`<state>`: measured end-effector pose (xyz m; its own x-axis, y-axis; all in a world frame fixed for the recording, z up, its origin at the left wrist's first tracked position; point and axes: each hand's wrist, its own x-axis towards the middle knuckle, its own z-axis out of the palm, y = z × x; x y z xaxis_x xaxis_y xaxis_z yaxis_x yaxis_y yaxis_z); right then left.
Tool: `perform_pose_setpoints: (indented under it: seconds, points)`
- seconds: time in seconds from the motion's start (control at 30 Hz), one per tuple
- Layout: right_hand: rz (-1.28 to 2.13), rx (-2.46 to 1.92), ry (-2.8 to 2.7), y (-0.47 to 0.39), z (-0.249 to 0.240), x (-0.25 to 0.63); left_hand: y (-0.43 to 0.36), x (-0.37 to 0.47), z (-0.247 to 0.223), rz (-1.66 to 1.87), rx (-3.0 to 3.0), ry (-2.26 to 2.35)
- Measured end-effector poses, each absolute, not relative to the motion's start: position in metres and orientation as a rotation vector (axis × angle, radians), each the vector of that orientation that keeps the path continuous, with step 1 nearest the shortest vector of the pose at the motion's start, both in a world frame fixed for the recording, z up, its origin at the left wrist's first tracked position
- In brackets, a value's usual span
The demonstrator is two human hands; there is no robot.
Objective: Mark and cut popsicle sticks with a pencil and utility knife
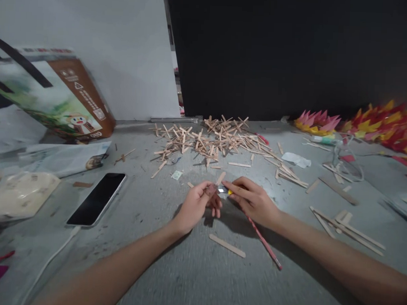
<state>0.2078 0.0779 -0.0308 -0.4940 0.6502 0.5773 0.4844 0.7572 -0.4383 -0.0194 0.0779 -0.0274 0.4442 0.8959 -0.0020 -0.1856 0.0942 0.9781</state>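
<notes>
Near the middle of the grey table, my left hand pinches a short wooden stick that points up and away. My right hand holds a small cutter with a yellow part, its shiny blade against or close to the stick; exact contact is too small to tell. A red patterned pencil slants out from beneath my right hand; whether the fingers also grip it is unclear. One flat wooden stick lies on the table in front of both hands.
Crossed wooden sticks are heaped behind my hands. A phone with a white cable and a printed bag are at left. More loose sticks and red-yellow paper flowers are at right.
</notes>
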Motion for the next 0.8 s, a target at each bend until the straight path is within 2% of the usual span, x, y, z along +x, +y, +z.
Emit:
perform_pose_setpoints:
  seconds: [0.8]
  points:
    - [0.32, -0.936, -2.146, 0.0774, -0.0327, 0.2114, 0.0688, -0.0192, -0.0322, 0.886, 1.178, 0.67]
